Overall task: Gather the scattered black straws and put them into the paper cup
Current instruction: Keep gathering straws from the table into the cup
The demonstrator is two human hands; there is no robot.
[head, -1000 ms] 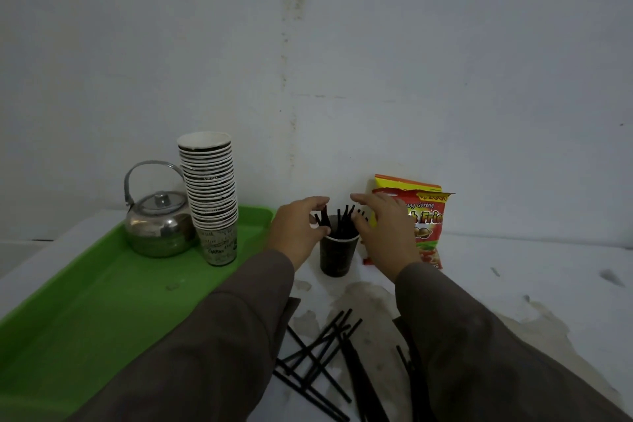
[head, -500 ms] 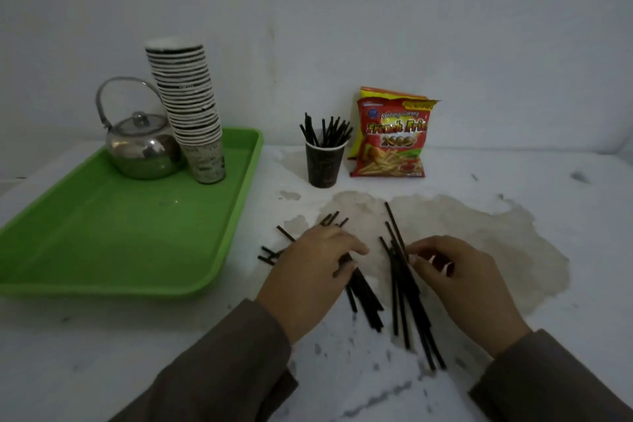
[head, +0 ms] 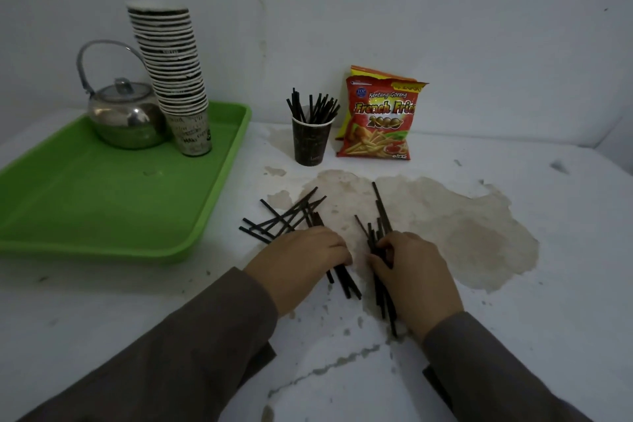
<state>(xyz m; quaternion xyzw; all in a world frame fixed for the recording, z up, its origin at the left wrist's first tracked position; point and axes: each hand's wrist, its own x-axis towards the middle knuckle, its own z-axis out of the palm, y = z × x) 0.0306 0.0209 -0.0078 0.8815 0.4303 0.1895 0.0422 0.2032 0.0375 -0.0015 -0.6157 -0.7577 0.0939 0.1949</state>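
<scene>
**A:** Head view's all we've got. Where are we with the black straws?

**B:** Two loose heaps on the bench. The left heap (head: pixel 286 216) is a criss-cross mess just beyond and under our left hand (head: pixel 301 262). The right heap (head: pixel 378 233) is tidier, its long axis running roughly away from us toward the paper cup (head: pixel 311 140), which stands well beyond both hands and already has a bunch of straws upright in it.

**A:** And the hands themselves?

**B:** Our right hand (head: pixel 412 279) has its fingers curled round the near part of the right heap, looks clamped on it. The left lies knuckles-up on its straws with fingers bent over them; we can't tell if it's actually gripping or just pressing.

**A:** So which goes first?

**B:** We'd guess the right, since its bundle already lines up with the cup. The left heap probably needs raking parallel first.
</scene>
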